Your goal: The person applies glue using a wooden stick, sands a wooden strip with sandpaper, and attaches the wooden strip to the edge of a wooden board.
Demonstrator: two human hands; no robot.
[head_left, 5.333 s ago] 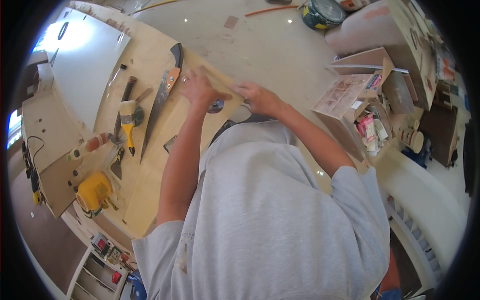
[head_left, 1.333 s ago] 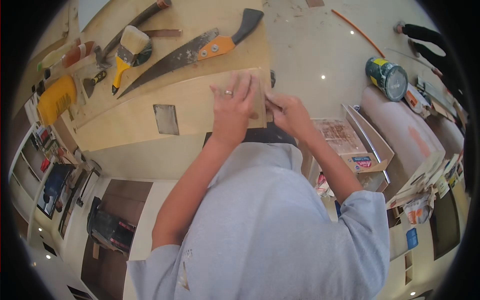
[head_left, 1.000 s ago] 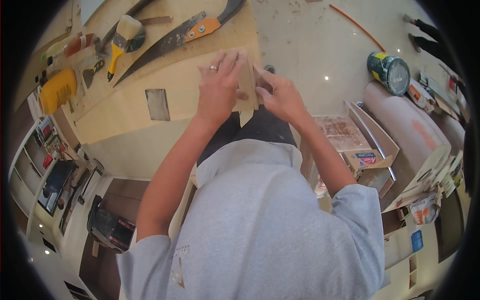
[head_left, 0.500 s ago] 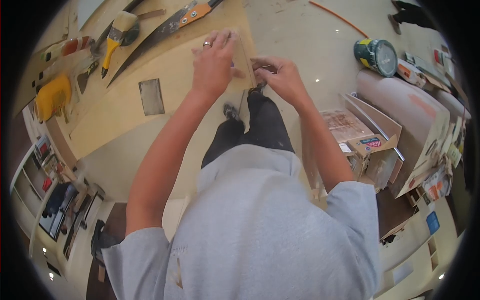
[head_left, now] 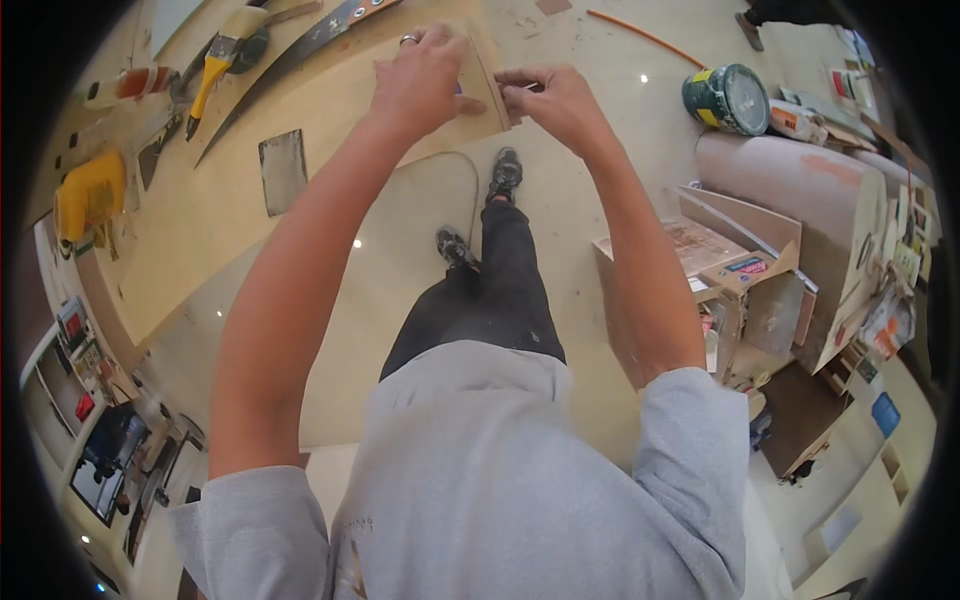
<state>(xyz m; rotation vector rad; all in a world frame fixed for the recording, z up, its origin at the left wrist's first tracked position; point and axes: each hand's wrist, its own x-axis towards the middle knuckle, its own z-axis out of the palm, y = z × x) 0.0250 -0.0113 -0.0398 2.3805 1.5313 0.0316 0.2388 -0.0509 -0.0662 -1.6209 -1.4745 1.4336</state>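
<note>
My left hand (head_left: 422, 85), with a ring on one finger, rests closed over a pale wooden panel (head_left: 345, 90) near its right end. A bit of blue shows by its thumb, but what it grips is mostly hidden. Just beyond the panel's end edge, my right hand (head_left: 555, 105) has thumb and fingers pinched together; I cannot make out anything between them. A dark grey flat rectangle (head_left: 283, 172) lies on the tabletop (head_left: 190, 245), left of my left forearm. Farther left are a curved saw blade (head_left: 275, 75) and a paintbrush (head_left: 217, 62) with a yellow handle.
A yellow object (head_left: 90, 197) and a scraper-like tool (head_left: 158, 150) lie on the table's left. At right on the floor stand a green bucket (head_left: 727, 100), a cardboard box (head_left: 745, 268) and leaning boards (head_left: 800, 200). An orange rod (head_left: 645, 38) lies ahead. Another person's leg (head_left: 800, 12) shows top right.
The view has shifted, so the table and tools sit higher and farther left, and both my feet show more. My hands stay by the panel's end, the left closed and the right pinched.
</note>
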